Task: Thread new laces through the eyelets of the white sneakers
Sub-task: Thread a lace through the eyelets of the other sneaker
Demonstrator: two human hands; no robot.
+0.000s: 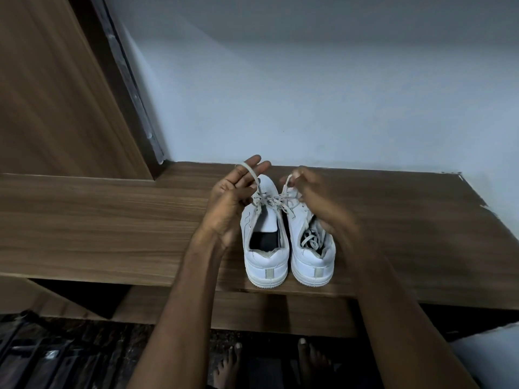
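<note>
While a pale wall point(337, 94) rises behind it and a wood-grain panel point(50, 85) stands at the left, a brown wood-grain bench point(98, 220) carries a pair of white sneakers point(289, 248) at its front edge. The two shoes sit side by side, touching or nearly so, heels toward the person and toes toward the wall, their long axes running front to back across the bench. The left hand point(233, 197) holds its fingers almost straight, with one end of the lace point(252, 175) looped over them. The right hand point(311, 192), blurred, appears to pinch the other end above the right shoe. A loose lace lies coiled inside that shoe. Bare feet point(309, 360) stand on the dark floor below.
</note>
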